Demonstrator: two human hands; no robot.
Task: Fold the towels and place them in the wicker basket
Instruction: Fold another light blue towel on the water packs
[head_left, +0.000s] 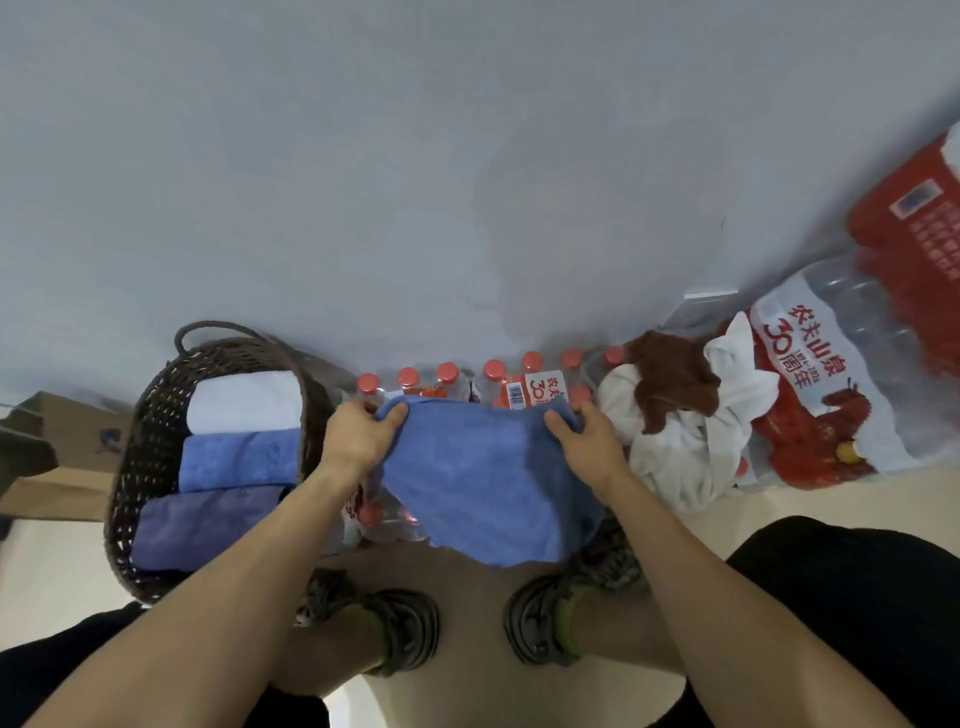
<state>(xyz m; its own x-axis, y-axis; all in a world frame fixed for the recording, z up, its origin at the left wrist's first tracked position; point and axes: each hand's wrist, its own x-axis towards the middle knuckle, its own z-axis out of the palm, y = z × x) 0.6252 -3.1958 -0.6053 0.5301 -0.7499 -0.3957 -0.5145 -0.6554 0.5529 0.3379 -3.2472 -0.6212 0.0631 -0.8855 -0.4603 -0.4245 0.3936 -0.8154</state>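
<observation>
Both hands pinch it: our left hand (358, 434) and right hand (589, 441) grip the blue towel's (483, 488) top corners over the water bottles (467, 379). Beside it, the wicker basket (140, 457) holds three folded towels (234, 460).

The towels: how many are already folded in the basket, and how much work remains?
Done: three folded towels, white, blue and purple, lie in the wicker basket. In hand: the left hand and right hand grip a blue towel. Left: a brown towel and white towel, unfolded.
</observation>
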